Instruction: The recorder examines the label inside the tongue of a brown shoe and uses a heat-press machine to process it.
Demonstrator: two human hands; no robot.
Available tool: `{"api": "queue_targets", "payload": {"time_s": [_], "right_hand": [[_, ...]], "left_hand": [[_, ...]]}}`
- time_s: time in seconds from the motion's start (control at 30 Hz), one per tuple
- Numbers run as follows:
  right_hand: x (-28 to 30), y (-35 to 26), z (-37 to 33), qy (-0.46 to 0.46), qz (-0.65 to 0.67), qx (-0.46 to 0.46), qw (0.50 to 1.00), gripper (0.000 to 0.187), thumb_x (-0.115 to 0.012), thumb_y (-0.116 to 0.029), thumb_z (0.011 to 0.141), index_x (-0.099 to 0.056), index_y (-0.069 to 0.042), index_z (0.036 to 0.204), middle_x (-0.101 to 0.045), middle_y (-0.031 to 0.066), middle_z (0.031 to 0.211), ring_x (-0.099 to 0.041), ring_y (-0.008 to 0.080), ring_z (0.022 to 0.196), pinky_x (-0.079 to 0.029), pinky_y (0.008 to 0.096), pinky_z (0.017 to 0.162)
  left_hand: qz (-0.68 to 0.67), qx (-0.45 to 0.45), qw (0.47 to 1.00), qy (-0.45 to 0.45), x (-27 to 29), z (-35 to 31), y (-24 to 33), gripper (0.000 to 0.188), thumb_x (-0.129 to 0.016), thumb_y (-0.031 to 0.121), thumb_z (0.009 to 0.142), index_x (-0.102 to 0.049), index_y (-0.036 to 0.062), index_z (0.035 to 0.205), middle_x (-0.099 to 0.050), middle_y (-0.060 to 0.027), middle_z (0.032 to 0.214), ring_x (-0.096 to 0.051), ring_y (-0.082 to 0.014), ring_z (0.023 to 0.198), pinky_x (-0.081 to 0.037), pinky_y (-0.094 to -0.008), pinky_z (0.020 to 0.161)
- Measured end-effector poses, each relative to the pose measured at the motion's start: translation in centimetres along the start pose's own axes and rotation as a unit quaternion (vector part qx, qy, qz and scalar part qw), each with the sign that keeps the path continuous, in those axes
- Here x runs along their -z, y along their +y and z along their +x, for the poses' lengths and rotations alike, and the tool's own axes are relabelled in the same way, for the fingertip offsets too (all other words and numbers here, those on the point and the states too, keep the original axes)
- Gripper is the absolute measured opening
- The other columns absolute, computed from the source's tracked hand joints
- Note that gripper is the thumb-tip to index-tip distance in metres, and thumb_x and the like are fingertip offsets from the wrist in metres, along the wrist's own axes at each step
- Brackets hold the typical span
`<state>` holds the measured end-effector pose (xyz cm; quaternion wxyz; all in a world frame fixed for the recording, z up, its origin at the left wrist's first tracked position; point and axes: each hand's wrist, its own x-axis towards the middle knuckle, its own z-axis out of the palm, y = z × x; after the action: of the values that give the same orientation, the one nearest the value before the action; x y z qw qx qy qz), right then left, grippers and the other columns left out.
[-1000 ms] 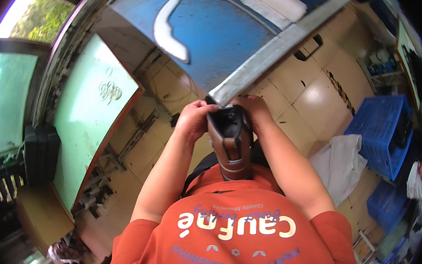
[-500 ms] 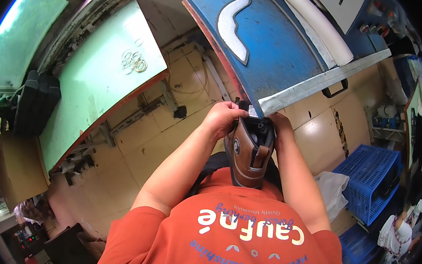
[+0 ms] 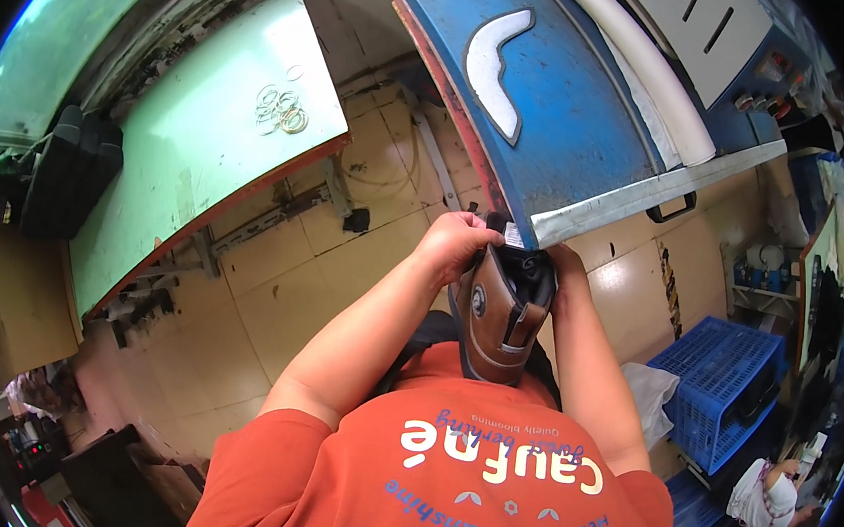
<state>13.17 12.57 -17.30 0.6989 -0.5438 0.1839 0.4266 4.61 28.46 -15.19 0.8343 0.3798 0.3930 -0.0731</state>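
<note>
Between my two hands, against my front, is a brown shoe with a black lining and a round emblem on its side. A small white label shows at its far, upper end. My left hand is closed there, thumb and fingers pinching the shoe's black edge beside the label. On the opposite side, my right hand grips the shoe's rim, its fingertips partly hidden behind the shoe and the table corner. The corner of a blue table overhangs the shoe's far end.
A white curved piece with a dark border lies on the blue table, near a white roll. Several thin rings lie on a pale green table at left. Blue crates and another person are at right.
The surroundings have shifted slightly in the picture as my head moved. Both hands keep their hold on the shoe, with hardly any change in its position.
</note>
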Motion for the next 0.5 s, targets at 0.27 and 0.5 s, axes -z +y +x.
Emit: {"api": "queue_targets", "payload": {"time_s": [0.27, 0.5], "right_hand": [[-1.8, -0.6, -2.2, -0.018, 0.032, 0.006, 0.999, 0.032, -0.056, -0.018, 0.077, -0.055, 0.004, 0.1, -0.06, 0.0114, 0.09, -0.059, 0.019, 0.079, -0.046, 0.0293, 0.071], [-0.8, 0.2, -2.1, -0.027, 0.062, 0.026, 0.997, 0.034, -0.052, -0.025, 0.082, -0.054, 0.002, 0.104, -0.059, 0.0097, 0.095, -0.058, 0.0183, 0.084, -0.045, 0.0298, 0.075]], "left_hand": [[0.0, -0.004, 1.0, 0.003, 0.5, 0.5, -0.5, 0.024, -0.068, -0.003, 0.065, -0.046, 0.0065, 0.065, -0.048, -0.0017, 0.059, -0.046, -0.012, 0.05, -0.04, -0.025, 0.045], [0.019, 0.012, 1.0, 0.01, -0.3, -0.6, 0.8, 0.024, -0.068, 0.002, 0.068, -0.045, 0.0094, 0.066, -0.048, -0.0014, 0.06, -0.044, -0.0121, 0.046, -0.031, -0.0252, 0.039]]}}
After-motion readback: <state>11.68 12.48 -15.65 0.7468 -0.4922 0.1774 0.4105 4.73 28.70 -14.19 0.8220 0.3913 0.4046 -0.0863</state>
